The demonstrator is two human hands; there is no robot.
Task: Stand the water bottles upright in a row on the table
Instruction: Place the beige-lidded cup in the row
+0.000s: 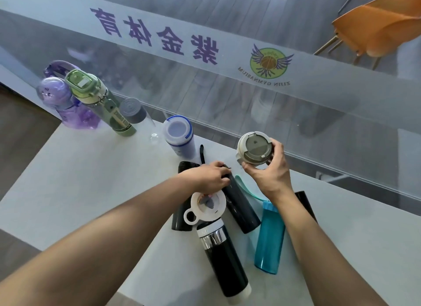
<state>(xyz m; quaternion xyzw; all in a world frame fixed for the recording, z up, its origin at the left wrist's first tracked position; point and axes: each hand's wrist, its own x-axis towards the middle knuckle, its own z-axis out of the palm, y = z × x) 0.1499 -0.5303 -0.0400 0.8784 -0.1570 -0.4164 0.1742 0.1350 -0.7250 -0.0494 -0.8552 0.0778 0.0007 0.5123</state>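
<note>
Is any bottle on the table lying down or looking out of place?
Yes. The teal bottle and the black bottle with a white ring cap lie on their sides near the person, while the purple bottle stands upright.

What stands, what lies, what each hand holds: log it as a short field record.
standing: purple bottle, green bottle, grey-capped clear bottle, blue-rimmed bottle, in a row by the glass
lying: teal bottle, black bottle with chrome band, other black bottles
left hand: on a lying black bottle
right hand: grips a beige-lidded bottle, lid facing the camera
surface: white table
</note>
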